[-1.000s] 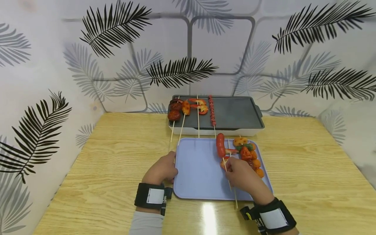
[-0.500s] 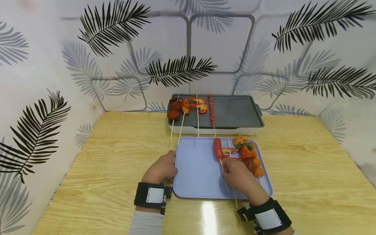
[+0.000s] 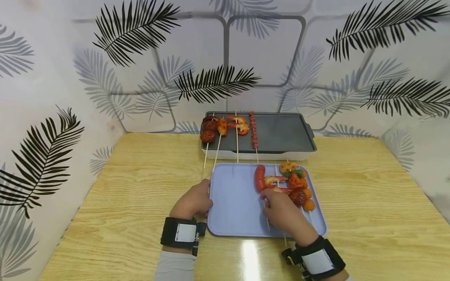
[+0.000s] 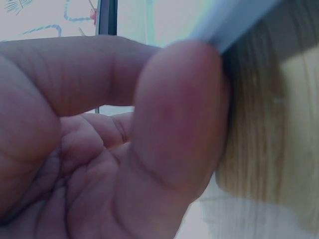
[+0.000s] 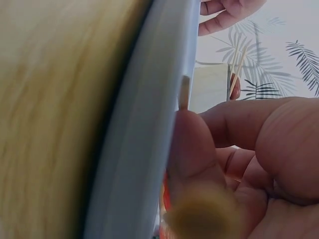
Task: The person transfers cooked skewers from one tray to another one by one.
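My left hand [image 3: 204,200] grips the left rim of a pale blue tray [image 3: 235,207]; in the left wrist view the thumb [image 4: 174,119] presses against that rim [image 4: 234,20]. My right hand [image 3: 268,197] pinches the wooden stick of a red sausage skewer [image 3: 260,178], low over the middle of the tray. In the right wrist view, its fingers [image 5: 199,149] close on the stick beside the tray's rim [image 5: 144,124]. Several more skewers [image 3: 297,185] with shrimp, vegetables and orange balls lie on the tray's right side.
A dark electric grill plate [image 3: 281,134] stands behind the tray, with several skewers [image 3: 237,125] laid on its left half, sticks overhanging the front edge. The wooden table [image 3: 140,187] is walled by leaf-patterned panels at the back and sides.
My right hand has carried the sausage skewer a little left and lower over the tray. The left hand has stayed on the tray's rim.
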Motion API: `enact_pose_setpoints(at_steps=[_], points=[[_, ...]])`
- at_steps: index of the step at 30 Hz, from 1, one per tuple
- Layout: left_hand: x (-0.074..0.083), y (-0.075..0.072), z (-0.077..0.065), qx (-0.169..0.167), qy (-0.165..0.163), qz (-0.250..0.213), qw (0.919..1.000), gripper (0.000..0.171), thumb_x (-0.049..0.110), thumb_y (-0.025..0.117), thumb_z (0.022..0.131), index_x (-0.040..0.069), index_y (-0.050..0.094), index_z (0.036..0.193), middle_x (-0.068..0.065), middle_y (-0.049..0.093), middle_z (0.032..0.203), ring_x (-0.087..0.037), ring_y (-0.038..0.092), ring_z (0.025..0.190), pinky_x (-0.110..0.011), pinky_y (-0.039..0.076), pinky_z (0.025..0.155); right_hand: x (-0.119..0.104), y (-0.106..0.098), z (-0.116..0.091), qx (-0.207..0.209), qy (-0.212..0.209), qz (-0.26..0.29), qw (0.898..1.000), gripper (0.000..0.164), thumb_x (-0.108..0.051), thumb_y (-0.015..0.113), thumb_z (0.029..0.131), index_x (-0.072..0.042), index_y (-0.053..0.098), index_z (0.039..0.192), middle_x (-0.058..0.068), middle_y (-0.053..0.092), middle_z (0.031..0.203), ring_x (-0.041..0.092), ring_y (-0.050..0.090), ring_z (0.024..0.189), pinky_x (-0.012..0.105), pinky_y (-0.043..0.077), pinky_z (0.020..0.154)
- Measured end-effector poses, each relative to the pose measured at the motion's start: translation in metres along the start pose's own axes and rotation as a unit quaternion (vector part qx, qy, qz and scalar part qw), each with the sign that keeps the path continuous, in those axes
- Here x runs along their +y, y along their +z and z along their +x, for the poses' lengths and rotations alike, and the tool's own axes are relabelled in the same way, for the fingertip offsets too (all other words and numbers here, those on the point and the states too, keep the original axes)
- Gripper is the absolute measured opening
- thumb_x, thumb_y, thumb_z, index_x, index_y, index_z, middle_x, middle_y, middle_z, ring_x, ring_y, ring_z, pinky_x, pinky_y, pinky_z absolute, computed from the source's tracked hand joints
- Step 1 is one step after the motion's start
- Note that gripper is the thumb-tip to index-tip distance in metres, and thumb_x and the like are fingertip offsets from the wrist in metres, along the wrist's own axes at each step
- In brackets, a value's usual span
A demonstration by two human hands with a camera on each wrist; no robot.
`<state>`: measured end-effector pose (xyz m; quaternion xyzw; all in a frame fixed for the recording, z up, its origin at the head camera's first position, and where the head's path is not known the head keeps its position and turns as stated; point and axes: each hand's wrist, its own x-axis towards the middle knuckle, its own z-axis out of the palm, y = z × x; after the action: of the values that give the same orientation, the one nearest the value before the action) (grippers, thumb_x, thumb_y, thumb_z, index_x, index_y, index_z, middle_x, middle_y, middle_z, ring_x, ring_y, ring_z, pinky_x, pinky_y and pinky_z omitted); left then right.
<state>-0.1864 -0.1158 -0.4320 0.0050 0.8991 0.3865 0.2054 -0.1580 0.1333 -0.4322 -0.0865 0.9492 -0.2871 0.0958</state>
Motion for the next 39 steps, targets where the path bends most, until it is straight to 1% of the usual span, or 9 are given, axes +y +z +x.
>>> enact_pose_setpoints(at_steps=[4,9,16,22,25,28,33,36,39], points=[[-0.001,0.000,0.000,-0.001,0.000,0.003,1.0000,0.062,-0.009,0.056,0.085,-0.006,0.038,0.144,-0.014,0.059,0.085,-0.022,0.061,0.055,-0.030,0.046,0.048,0.002,-0.003,-0.001,-0.006,0.013,-0.005,1.000,0.024,0.003,0.062,0.087,-0.001,0.064,0.110,0.003,0.052,0.071,0.016,0.051,0.063,0.031,0.042,0.058],[0.000,0.001,0.000,-0.001,-0.001,0.005,1.0000,0.062,-0.009,0.056,0.085,-0.006,0.038,0.145,-0.014,0.059,0.085,-0.022,0.061,0.056,-0.030,0.046,0.048,0.005,-0.007,-0.002,-0.015,0.025,0.005,1.000,0.025,0.004,0.062,0.086,-0.001,0.064,0.111,0.005,0.051,0.070,0.018,0.050,0.062,0.031,0.040,0.057],[0.002,0.000,-0.001,-0.001,0.002,0.009,1.0000,0.060,-0.009,0.055,0.085,-0.007,0.039,0.143,-0.014,0.059,0.086,-0.022,0.061,0.056,-0.030,0.046,0.048,0.008,-0.006,-0.003,-0.010,0.029,0.000,1.000,0.025,0.002,0.065,0.085,-0.001,0.064,0.110,0.004,0.050,0.071,0.018,0.049,0.065,0.031,0.039,0.058],[0.002,0.001,-0.002,0.003,0.008,0.010,0.9999,0.061,-0.010,0.055,0.085,-0.008,0.038,0.143,-0.014,0.059,0.083,-0.022,0.061,0.055,-0.030,0.046,0.047,0.005,-0.007,-0.004,-0.007,0.031,-0.021,0.999,0.025,-0.011,0.073,0.085,-0.004,0.065,0.108,0.003,0.052,0.071,0.018,0.049,0.064,0.032,0.038,0.057],[0.002,0.002,-0.001,0.001,0.004,0.010,0.9999,0.061,-0.010,0.055,0.085,-0.008,0.038,0.144,-0.014,0.059,0.082,-0.022,0.061,0.055,-0.029,0.046,0.047,0.004,-0.007,-0.004,-0.011,0.039,-0.024,0.999,0.030,-0.019,0.077,0.085,-0.006,0.065,0.109,0.002,0.053,0.071,0.017,0.050,0.062,0.032,0.039,0.056],[0.002,0.002,0.000,0.002,0.001,0.010,1.0000,0.062,-0.010,0.055,0.085,-0.008,0.038,0.144,-0.015,0.060,0.083,-0.021,0.061,0.055,-0.029,0.047,0.047,0.003,-0.010,-0.005,-0.014,0.042,-0.026,0.999,0.034,-0.023,0.077,0.085,-0.006,0.065,0.112,0.002,0.055,0.072,0.017,0.051,0.062,0.032,0.040,0.055],[0.002,0.001,0.000,0.006,0.001,0.009,0.9999,0.062,-0.010,0.056,0.084,-0.008,0.039,0.144,-0.015,0.060,0.086,-0.021,0.061,0.056,-0.030,0.047,0.047,0.003,-0.018,-0.008,-0.011,0.019,-0.021,1.000,0.038,-0.024,0.075,0.087,-0.003,0.065,0.118,0.002,0.055,0.073,0.017,0.051,0.063,0.032,0.040,0.055],[0.002,0.001,0.000,0.004,0.002,0.008,1.0000,0.062,-0.010,0.056,0.084,-0.008,0.039,0.143,-0.015,0.060,0.087,-0.022,0.062,0.056,-0.030,0.047,0.047,0.005,-0.023,-0.009,-0.015,-0.017,-0.010,1.000,0.037,-0.022,0.074,0.089,-0.003,0.065,0.119,0.002,0.057,0.078,0.016,0.052,0.068,0.033,0.043,0.059],[0.002,0.002,0.000,0.002,0.002,0.008,1.0000,0.061,-0.010,0.055,0.085,-0.007,0.039,0.143,-0.015,0.060,0.087,-0.022,0.061,0.056,-0.030,0.047,0.047,0.008,-0.030,-0.012,-0.022,-0.061,-0.002,0.998,0.037,-0.020,0.074,0.089,-0.003,0.064,0.120,0.002,0.062,0.089,0.017,0.058,0.080,0.036,0.051,0.069]])
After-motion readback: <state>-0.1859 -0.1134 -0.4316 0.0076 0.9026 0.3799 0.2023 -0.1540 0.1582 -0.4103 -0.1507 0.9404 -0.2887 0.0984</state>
